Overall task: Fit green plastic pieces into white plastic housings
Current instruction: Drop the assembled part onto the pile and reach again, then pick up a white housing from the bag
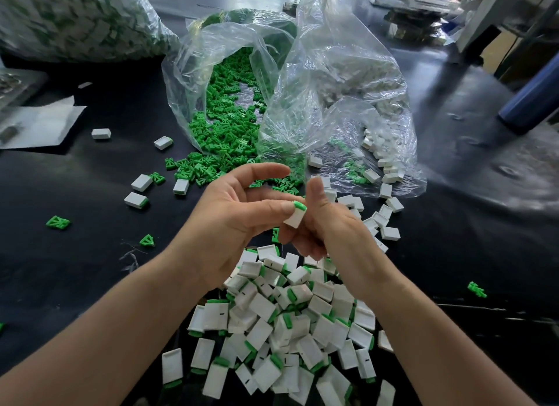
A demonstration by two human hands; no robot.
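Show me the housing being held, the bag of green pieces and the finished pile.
held housing (pixel 294 219): head view, its white side face.
bag of green pieces (pixel 187 69): head view, its clear left wall.
finished pile (pixel 262 307): head view, a white housing near its middle.

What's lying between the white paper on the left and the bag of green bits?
Two stray white housings lie on the dark table there, shown in the head view.

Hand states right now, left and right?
Left hand: open, one fingertip pressing the green piece.
Right hand: fingers curled, holding the white housing.
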